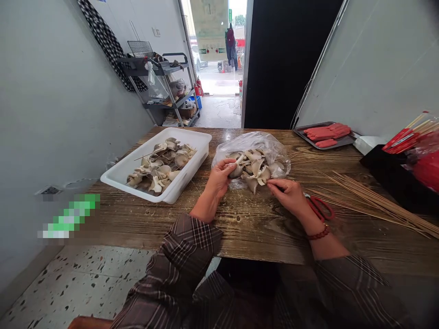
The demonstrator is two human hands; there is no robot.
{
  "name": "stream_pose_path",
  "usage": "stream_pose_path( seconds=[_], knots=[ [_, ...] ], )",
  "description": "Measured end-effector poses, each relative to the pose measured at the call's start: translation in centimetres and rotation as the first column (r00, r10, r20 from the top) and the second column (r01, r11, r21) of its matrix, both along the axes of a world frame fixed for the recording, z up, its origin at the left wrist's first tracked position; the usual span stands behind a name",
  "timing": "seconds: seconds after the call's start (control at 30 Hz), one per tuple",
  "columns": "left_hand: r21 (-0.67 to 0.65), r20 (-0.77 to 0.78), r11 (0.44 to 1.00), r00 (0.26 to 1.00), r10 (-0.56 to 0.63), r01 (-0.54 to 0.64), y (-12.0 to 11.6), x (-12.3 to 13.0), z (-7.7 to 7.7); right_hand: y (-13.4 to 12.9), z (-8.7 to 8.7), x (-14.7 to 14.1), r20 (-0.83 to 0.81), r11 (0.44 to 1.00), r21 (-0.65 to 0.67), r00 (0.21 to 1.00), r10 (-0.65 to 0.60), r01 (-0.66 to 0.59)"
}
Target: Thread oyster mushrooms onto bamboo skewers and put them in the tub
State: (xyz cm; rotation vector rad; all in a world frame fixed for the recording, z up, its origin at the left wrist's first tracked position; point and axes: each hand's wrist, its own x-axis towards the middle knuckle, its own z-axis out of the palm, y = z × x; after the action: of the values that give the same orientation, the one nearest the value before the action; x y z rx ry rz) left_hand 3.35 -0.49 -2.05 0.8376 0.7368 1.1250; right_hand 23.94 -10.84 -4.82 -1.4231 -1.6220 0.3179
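My left hand (221, 177) pinches an oyster mushroom (236, 171) between thumb and fingers, its pale stem pointing up and to the right. The fingertips of my right hand (286, 191) are closed at the edge of a mushroom cluster (258, 172); what exactly lies between them is too small to make out. Behind and beneath the mushrooms spreads an open clear plastic bag (252, 139) with more oyster mushrooms in it. To the left, a white plastic tub (187, 183) contains several mushrooms, with thin skewers among them.
Red-handled scissors (320, 208) lie by my right wrist, beside a fan of bamboo skewers (373, 198). Farther right are a dark tray (338, 145) of pink-red meat sticks and a black holder (380, 167) with packaged sticks. A shelf cart (171, 71) stands beyond the wooden table (240, 237).
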Motion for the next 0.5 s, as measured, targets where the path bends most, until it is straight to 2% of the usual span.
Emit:
stream_pose_path(
  seconds=[0.2,0.37,0.5],
  knots=[
    [0.173,-0.099,0.984,0.993,0.065,-0.047,0.07,0.03,-0.24,0.06,-0.2,-0.04,-0.031,1.0,-0.027,0.999,0.007,-0.008],
    [0.285,-0.153,0.958,0.986,0.065,-0.019,0.41,-0.09,-0.52,0.15,-0.46,-0.06,-0.098,0.997,-0.072,0.995,0.015,-0.022],
    [0.342,-0.256,0.94,0.962,0.092,0.002,0.66,-0.29,-0.42,0.16,-0.59,-0.09,-0.103,0.995,-0.089,0.994,0.025,-0.035]
  ],
)
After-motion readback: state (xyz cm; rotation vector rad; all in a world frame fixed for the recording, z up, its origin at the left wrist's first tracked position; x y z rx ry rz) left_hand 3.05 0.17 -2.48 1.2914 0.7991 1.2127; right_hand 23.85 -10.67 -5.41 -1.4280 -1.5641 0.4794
